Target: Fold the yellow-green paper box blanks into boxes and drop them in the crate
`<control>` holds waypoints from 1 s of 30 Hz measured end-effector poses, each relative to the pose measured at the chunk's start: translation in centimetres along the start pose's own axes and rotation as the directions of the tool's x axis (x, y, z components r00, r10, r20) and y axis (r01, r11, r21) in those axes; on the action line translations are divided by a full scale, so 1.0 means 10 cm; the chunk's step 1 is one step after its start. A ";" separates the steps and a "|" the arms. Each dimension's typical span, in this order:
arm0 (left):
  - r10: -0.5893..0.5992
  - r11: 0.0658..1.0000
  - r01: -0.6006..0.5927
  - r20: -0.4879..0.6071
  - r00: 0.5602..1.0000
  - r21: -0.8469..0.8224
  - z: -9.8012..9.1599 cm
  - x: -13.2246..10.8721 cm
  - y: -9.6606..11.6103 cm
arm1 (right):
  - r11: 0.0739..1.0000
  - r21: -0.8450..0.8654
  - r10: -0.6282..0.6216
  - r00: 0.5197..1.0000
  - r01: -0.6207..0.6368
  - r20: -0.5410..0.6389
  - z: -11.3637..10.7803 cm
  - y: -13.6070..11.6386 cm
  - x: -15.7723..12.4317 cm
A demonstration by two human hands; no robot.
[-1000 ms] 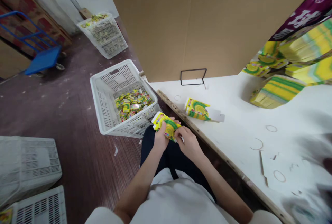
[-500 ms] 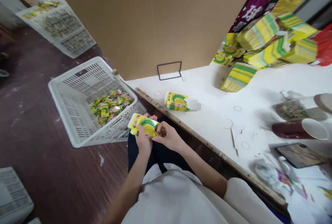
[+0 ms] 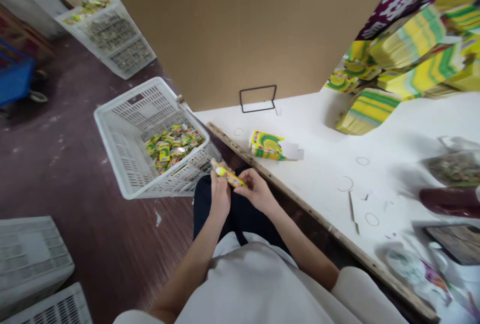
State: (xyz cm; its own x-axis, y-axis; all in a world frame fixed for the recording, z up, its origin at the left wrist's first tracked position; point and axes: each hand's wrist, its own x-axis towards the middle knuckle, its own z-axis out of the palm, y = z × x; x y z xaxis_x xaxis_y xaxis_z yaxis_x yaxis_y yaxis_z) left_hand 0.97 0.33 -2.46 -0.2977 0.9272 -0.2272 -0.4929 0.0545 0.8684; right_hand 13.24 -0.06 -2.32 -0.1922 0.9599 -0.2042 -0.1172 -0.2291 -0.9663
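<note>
A small yellow-and-green carton (image 3: 231, 178) is between my two hands above my lap, turned so that a narrow side faces up. My left hand (image 3: 220, 191) grips its left end, where a pale flap sticks out. At the other end, the fingers of my right hand (image 3: 257, 191) are closed on the carton. Just left of my hands stands a white plastic crate (image 3: 129, 189), with many small yellow-green packs (image 3: 170, 146) in its bottom. Another yellow-green carton (image 3: 267, 145) lies on the white table (image 3: 311, 184), its white flap open to the right.
Stacks of flat yellow-green cartons (image 3: 369, 111) lie at the table's back right. A big cardboard sheet (image 3: 240, 34) stands behind. Rubber bands, a thin blade-like tool (image 3: 353, 213), a dark red cup (image 3: 448, 203) and a phone (image 3: 455, 243) are on the table. More crates (image 3: 33, 259) stand on the floor.
The carton in my hands has turned from its broad face showing to its narrow side showing. My view has shifted left, so the scene sits further right.
</note>
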 end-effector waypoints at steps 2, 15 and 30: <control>0.024 0.997 -0.026 0.030 0.999 0.072 -0.04 0.01 -0.01 | 1.000 0.005 -0.030 0.999 0.030 -0.011 -0.06 0.00 0.02; -0.020 0.746 -0.377 0.585 0.811 0.548 -0.34 0.27 0.72 | 0.393 -0.720 -0.462 0.800 0.572 0.383 -0.26 -0.35 -0.10; -0.052 0.444 -0.521 0.601 0.797 0.729 -0.13 -0.15 0.26 | 0.988 0.125 0.075 0.990 -0.091 0.121 -0.04 0.12 -0.05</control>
State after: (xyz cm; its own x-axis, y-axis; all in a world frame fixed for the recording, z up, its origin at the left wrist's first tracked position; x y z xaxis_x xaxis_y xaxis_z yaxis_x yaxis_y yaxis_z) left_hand -0.95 -1.38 -0.46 0.2798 0.9593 0.0391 0.5318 -0.1887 0.8256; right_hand 13.56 -0.72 -3.46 -0.3172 0.9131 -0.2561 -0.2204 -0.3336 -0.9166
